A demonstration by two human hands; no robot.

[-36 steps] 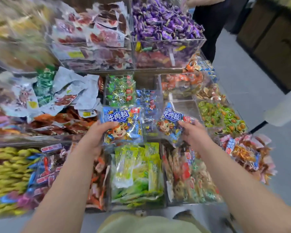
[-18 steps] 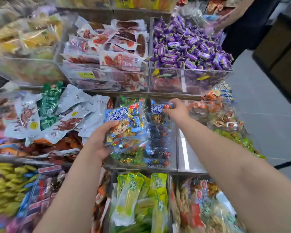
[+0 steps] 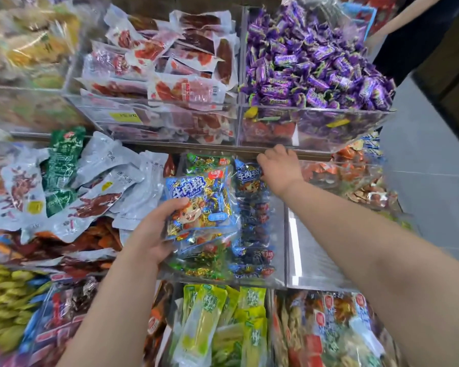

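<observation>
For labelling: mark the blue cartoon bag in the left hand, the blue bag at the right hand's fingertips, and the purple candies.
Cartoon bag (image 3: 194, 213), head view, its printed cartoon face.
Rear blue bag (image 3: 246, 178), head view, its top label.
Purple candies (image 3: 316, 67), head view, middle of the heap.

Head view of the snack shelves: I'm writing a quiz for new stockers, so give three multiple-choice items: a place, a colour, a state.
1. Where is the right hand? A. on the floor B. at the back of the middle clear bin C. on the top shelf
2. The candies at top right are A. yellow B. purple C. white
3. The left hand A. hangs empty B. presses the shelf C. grips a blue snack bag
Answers: B, it pinches a second blue bag there; B, purple wrappers; C, fingers curl round the bag.
</observation>
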